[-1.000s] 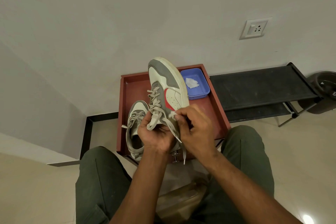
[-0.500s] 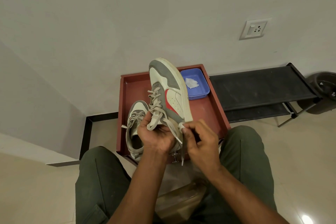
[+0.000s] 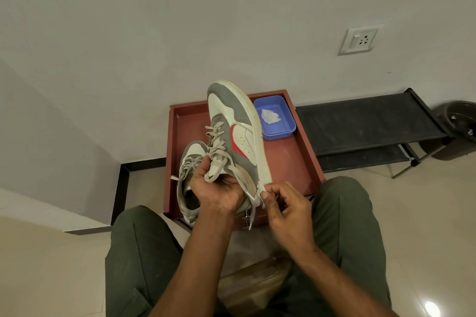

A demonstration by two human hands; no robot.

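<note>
My left hand point(image 3: 219, 192) grips a white and grey sneaker point(image 3: 238, 131) with a red side mark, held toe-up above a red-brown tray point(image 3: 304, 162). Its loose laces hang over my fingers. My right hand point(image 3: 286, 210) pinches a small white wipe point(image 3: 260, 192) against the heel end of the sneaker's white sole. The second sneaker point(image 3: 189, 175) of the pair lies in the tray's left part, partly hidden behind my left hand.
A blue plastic tub point(image 3: 286, 128) with a crumpled white tissue sits in the tray's far right corner. A black low rack point(image 3: 365, 123) stands to the right, with a dark bin point(image 3: 461, 126) beyond it. My knees in green trousers flank the tray. A wall socket point(image 3: 359, 40) is above.
My right hand with the wipe has slid down the sneaker's side, from near the red mark to the heel end of the sole. The left hand keeps its hold.
</note>
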